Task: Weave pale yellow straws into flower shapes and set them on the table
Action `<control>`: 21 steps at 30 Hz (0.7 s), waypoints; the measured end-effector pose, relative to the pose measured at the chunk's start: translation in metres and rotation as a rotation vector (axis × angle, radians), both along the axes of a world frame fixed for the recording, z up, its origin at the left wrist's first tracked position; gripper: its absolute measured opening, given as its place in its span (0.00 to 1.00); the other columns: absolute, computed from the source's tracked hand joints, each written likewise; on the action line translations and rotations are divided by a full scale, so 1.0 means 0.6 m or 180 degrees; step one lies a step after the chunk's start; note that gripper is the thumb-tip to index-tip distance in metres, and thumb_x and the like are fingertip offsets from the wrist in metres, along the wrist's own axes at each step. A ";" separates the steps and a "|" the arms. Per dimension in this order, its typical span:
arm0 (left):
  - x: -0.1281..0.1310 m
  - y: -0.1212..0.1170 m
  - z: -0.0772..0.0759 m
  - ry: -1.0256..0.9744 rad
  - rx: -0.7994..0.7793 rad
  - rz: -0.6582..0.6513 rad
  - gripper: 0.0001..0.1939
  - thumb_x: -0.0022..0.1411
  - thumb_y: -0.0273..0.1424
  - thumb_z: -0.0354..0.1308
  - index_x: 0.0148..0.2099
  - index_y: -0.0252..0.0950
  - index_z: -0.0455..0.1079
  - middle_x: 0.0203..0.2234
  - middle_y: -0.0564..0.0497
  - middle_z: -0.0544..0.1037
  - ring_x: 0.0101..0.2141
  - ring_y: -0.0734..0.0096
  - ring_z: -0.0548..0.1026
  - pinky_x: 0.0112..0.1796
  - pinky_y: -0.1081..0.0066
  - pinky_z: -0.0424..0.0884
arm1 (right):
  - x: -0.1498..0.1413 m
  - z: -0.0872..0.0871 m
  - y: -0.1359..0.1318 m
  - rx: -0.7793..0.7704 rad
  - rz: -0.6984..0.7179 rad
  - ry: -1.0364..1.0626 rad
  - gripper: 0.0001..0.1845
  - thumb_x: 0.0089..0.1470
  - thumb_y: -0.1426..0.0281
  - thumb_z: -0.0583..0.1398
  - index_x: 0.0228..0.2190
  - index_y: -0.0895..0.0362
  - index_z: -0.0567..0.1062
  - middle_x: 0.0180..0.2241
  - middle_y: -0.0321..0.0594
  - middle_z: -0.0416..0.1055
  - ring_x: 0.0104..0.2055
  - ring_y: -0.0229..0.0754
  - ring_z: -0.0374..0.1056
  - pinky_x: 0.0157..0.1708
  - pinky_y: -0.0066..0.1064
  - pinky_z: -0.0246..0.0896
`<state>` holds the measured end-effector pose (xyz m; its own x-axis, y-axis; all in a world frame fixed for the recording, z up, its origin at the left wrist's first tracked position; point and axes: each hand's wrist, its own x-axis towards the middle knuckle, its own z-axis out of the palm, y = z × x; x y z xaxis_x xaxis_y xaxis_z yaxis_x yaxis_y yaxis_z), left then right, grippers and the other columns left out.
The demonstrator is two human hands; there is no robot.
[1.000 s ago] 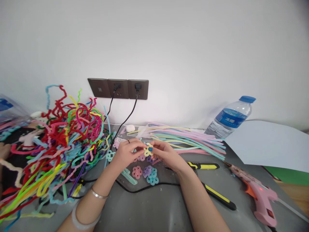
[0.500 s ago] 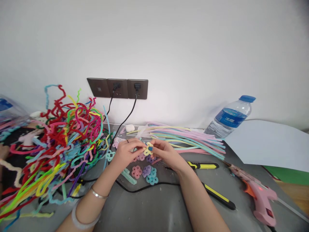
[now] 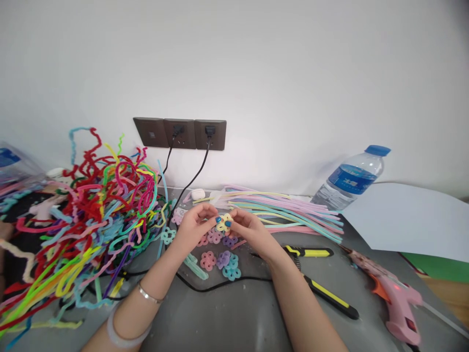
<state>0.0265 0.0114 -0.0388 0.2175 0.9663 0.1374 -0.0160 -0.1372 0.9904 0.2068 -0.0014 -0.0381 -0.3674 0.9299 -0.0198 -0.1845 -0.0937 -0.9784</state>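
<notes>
Both hands meet above the grey table [image 3: 227, 318] and pinch one small yellow pipe-cleaner flower [image 3: 223, 223]. My left hand [image 3: 193, 226] grips its left side with thumb and fingers curled. My right hand [image 3: 249, 230] holds its right side, thumb on top. Below them lie finished flowers: a pink one [image 3: 208, 260], a purple one [image 3: 223, 259] and a blue one [image 3: 232, 270]. More pink and purple flowers sit partly hidden under my hands.
A tangled heap of bright pipe cleaners [image 3: 91, 210] fills the left. Straight pastel pipe cleaners [image 3: 289, 210] lie behind. Yellow-handled pliers [image 3: 322, 293], a pink glue gun [image 3: 395, 303], a water bottle [image 3: 350, 178], white paper [image 3: 406, 220] and a black cable [image 3: 220, 286] are on the right and front.
My left hand has turned and risen slightly, its fingers curling closer over the yellow flower. My right hand stays nearly still.
</notes>
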 end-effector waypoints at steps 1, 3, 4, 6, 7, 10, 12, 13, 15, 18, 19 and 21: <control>0.002 0.000 -0.002 -0.0071 -0.0170 0.0025 0.08 0.52 0.31 0.64 0.35 0.35 0.69 0.27 0.53 0.76 0.30 0.73 0.75 0.30 0.76 0.71 | 0.000 0.000 0.000 -0.0008 -0.0015 -0.0010 0.16 0.48 0.58 0.66 0.29 0.55 0.69 0.26 0.31 0.67 0.26 0.35 0.66 0.28 0.28 0.60; 0.004 0.001 -0.005 -0.0170 -0.0431 0.0075 0.09 0.53 0.32 0.63 0.36 0.35 0.69 0.25 0.53 0.75 0.27 0.73 0.74 0.27 0.76 0.70 | 0.000 -0.001 0.001 -0.0033 -0.0064 -0.0046 0.17 0.47 0.58 0.66 0.29 0.55 0.68 0.26 0.31 0.67 0.25 0.35 0.66 0.28 0.28 0.59; 0.005 0.001 -0.005 -0.0172 -0.0453 0.0111 0.09 0.53 0.32 0.63 0.36 0.35 0.69 0.25 0.53 0.75 0.26 0.73 0.74 0.26 0.76 0.69 | 0.001 -0.002 0.001 -0.0076 -0.0102 -0.0047 0.17 0.47 0.57 0.66 0.28 0.55 0.68 0.25 0.31 0.67 0.25 0.35 0.66 0.28 0.28 0.59; 0.004 0.001 -0.003 -0.0055 -0.0207 0.0148 0.08 0.55 0.32 0.61 0.37 0.35 0.69 0.28 0.51 0.76 0.28 0.71 0.75 0.26 0.75 0.71 | 0.003 -0.005 0.003 -0.0268 -0.0204 0.0050 0.17 0.46 0.58 0.67 0.28 0.55 0.68 0.24 0.31 0.67 0.25 0.35 0.65 0.26 0.28 0.58; 0.003 0.000 -0.001 0.0069 0.0017 0.0136 0.08 0.55 0.31 0.61 0.38 0.35 0.70 0.30 0.50 0.76 0.31 0.70 0.75 0.28 0.74 0.72 | 0.004 -0.006 0.004 -0.0400 -0.0255 0.0147 0.17 0.45 0.58 0.67 0.28 0.55 0.68 0.24 0.31 0.67 0.24 0.35 0.65 0.26 0.28 0.57; 0.000 -0.004 0.007 0.0646 0.0812 0.0018 0.08 0.56 0.27 0.60 0.40 0.36 0.70 0.36 0.48 0.77 0.35 0.69 0.76 0.33 0.73 0.73 | 0.005 -0.008 0.005 -0.0680 -0.0307 0.0446 0.18 0.43 0.60 0.69 0.26 0.55 0.67 0.24 0.31 0.65 0.25 0.35 0.63 0.25 0.27 0.55; -0.001 -0.007 0.010 0.1125 0.1331 -0.0032 0.08 0.56 0.25 0.61 0.41 0.37 0.70 0.35 0.49 0.77 0.34 0.70 0.75 0.34 0.73 0.73 | 0.003 -0.007 0.005 -0.0704 -0.0227 0.0532 0.17 0.43 0.60 0.69 0.25 0.56 0.67 0.24 0.31 0.64 0.25 0.34 0.61 0.26 0.27 0.54; -0.001 -0.009 0.010 0.1314 0.1572 -0.0029 0.08 0.57 0.25 0.60 0.41 0.38 0.71 0.35 0.50 0.77 0.34 0.71 0.75 0.34 0.73 0.72 | 0.001 -0.007 0.004 -0.0692 -0.0183 0.0543 0.17 0.43 0.60 0.69 0.24 0.56 0.68 0.24 0.31 0.64 0.25 0.34 0.59 0.26 0.27 0.54; 0.000 -0.012 0.008 0.1504 0.1955 0.0019 0.07 0.59 0.23 0.59 0.40 0.38 0.71 0.33 0.51 0.77 0.34 0.71 0.75 0.35 0.73 0.72 | -0.003 -0.007 0.003 -0.0649 -0.0124 0.0525 0.17 0.43 0.60 0.68 0.24 0.56 0.68 0.24 0.31 0.64 0.25 0.33 0.57 0.26 0.27 0.52; 0.001 -0.013 0.003 0.1490 0.2255 0.0102 0.07 0.60 0.23 0.58 0.40 0.38 0.72 0.32 0.51 0.78 0.34 0.71 0.77 0.36 0.72 0.72 | -0.007 -0.007 0.002 -0.0549 -0.0126 0.0478 0.17 0.44 0.59 0.68 0.24 0.56 0.68 0.23 0.31 0.62 0.24 0.33 0.55 0.24 0.27 0.48; 0.000 -0.013 0.002 0.1492 0.2309 0.0120 0.07 0.60 0.23 0.59 0.40 0.38 0.72 0.32 0.50 0.78 0.34 0.70 0.77 0.36 0.72 0.73 | -0.007 -0.008 0.002 -0.0527 -0.0136 0.0468 0.17 0.44 0.59 0.68 0.24 0.56 0.68 0.22 0.30 0.61 0.23 0.33 0.55 0.24 0.27 0.47; -0.002 -0.011 0.001 0.1496 0.2372 0.0133 0.07 0.59 0.23 0.60 0.41 0.38 0.72 0.32 0.50 0.79 0.35 0.69 0.78 0.37 0.72 0.73 | -0.007 -0.008 0.002 -0.0537 -0.0155 0.0440 0.17 0.44 0.58 0.68 0.25 0.56 0.68 0.21 0.29 0.60 0.22 0.32 0.54 0.22 0.27 0.46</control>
<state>0.0255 0.0048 -0.0383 0.3766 0.6695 0.6403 0.3901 -0.7415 0.5459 0.2028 0.0000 -0.0432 -0.3321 0.9344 -0.1292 -0.3242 -0.2417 -0.9146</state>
